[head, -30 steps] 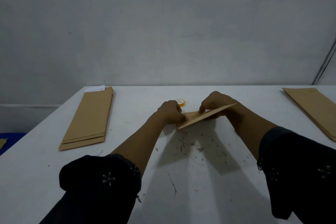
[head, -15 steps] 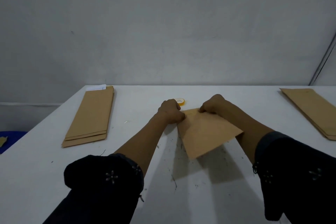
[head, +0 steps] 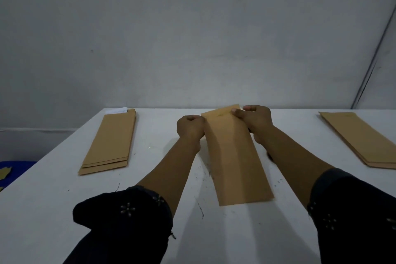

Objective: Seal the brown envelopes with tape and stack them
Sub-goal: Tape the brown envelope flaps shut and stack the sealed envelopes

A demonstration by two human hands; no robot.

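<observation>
Long brown envelope (head: 235,156), lengthwise crease, far corners apparently pinched by left hand (head: 190,127) and right hand (head: 256,121).

No readable text, label, brand, number or sign anywhere. The brown envelope (head: 233,152) held at the middle of the table shows a faint dark mark near its far end, too small and blurred to read. The envelope stack on the right (head: 362,137) has a similar tiny smudge near its far end, also illegible. The white slip (head: 120,110) poking out behind the envelope stack on the left (head: 111,139) looks blank at this resolution; can't tell if anything is printed on it.
</observation>
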